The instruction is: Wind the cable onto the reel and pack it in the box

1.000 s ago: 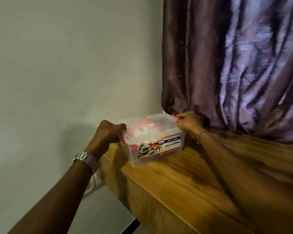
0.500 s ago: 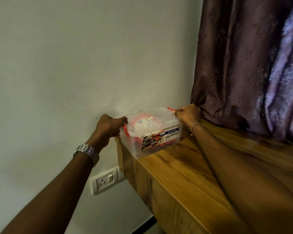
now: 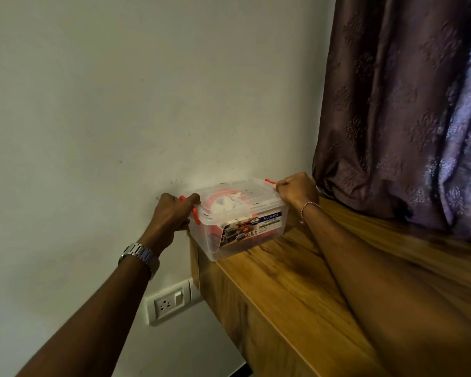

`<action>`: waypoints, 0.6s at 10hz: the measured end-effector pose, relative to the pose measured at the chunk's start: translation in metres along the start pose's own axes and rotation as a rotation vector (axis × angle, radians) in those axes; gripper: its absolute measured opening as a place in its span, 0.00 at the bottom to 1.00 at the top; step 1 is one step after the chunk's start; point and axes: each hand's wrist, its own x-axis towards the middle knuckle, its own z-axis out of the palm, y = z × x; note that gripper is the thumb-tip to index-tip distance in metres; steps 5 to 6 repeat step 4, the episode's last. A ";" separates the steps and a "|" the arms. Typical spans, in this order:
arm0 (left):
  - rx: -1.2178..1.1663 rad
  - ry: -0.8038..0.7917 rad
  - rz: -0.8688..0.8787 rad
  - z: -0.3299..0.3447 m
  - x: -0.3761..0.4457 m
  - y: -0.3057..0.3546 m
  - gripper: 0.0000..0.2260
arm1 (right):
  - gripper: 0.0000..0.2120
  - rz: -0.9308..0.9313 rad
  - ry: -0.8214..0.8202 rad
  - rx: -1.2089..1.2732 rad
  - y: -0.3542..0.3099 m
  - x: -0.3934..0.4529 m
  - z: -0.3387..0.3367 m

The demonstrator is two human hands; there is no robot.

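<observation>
We grip the box (image 3: 237,221) with both hands, left hand (image 3: 172,213) and right hand (image 3: 297,190) clenched on its ends. It sits at the shelf (image 3: 297,268) corner; letting go carelessly could tip it off.

Both arms were extended forward, the left hand (image 3: 172,213) and right hand (image 3: 297,190) closed, apparently gripping opposite ends of the box (image 3: 237,221).

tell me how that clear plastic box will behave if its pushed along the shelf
The clear box looks rigid, with its lid on, so it should move as one piece. Its flat base on the smooth wooden shelf probably slides rather than tips. The reel inside likely adds some weight.
</observation>
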 end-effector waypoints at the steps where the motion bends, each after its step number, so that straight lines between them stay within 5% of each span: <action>1: 0.014 -0.036 -0.014 0.000 0.000 0.002 0.19 | 0.13 0.036 -0.051 0.014 -0.001 0.000 -0.005; 2: 0.165 -0.017 0.004 -0.007 -0.005 0.013 0.24 | 0.18 0.020 -0.271 0.124 0.002 -0.008 -0.019; 3: 0.595 0.179 0.167 -0.002 -0.017 0.031 0.30 | 0.27 -0.056 -0.441 0.028 0.015 -0.023 -0.040; 4: 0.786 0.231 0.450 0.021 -0.037 0.053 0.26 | 0.30 -0.142 -0.275 -0.036 0.029 -0.033 -0.059; 6: 0.786 0.231 0.450 0.021 -0.037 0.053 0.26 | 0.30 -0.142 -0.275 -0.036 0.029 -0.033 -0.059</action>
